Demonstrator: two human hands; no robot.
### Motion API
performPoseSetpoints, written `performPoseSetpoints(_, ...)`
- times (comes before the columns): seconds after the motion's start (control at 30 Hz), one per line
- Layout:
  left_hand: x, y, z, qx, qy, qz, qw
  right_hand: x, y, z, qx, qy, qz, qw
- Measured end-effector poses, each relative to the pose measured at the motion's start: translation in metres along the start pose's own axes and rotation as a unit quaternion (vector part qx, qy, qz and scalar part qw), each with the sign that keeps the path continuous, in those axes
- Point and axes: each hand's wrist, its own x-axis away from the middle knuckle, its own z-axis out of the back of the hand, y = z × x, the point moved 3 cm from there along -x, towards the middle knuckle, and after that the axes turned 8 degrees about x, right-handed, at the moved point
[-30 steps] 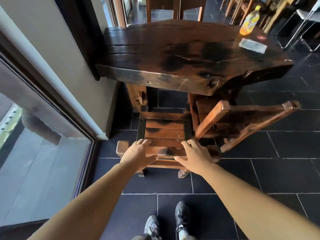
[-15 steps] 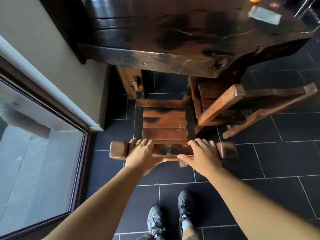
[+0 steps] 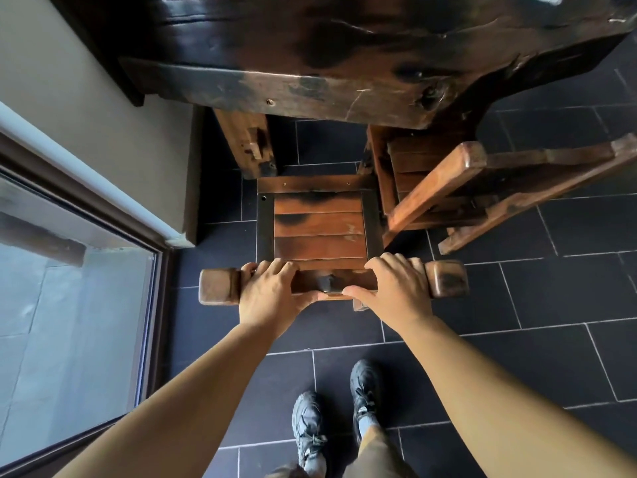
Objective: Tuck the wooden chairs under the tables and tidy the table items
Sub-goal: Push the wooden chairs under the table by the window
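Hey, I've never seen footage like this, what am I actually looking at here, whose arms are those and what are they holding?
This is one picture from a camera worn on a person's head, looking forward and down, so the arms are the wearer's own. No machine is involved. The left hand and right hand each have a grip on the top rail of a wooden chair, whose slatted seat faces a dark wooden table. The seat is not yet under the tabletop. A second chair stands tilted at the table's right. Below are dark floor tiles and the wearer's shoes; a glass door is on the left.
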Motion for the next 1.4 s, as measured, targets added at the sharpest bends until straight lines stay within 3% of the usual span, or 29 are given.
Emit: performPoseSetpoints(1.4, -0.155, 0.010, 0.014, 0.036, -0.023, 0.069, 0.997, -0.162, 0.044, 0.005, -0.024, -0.018, 0.013, 0.999)
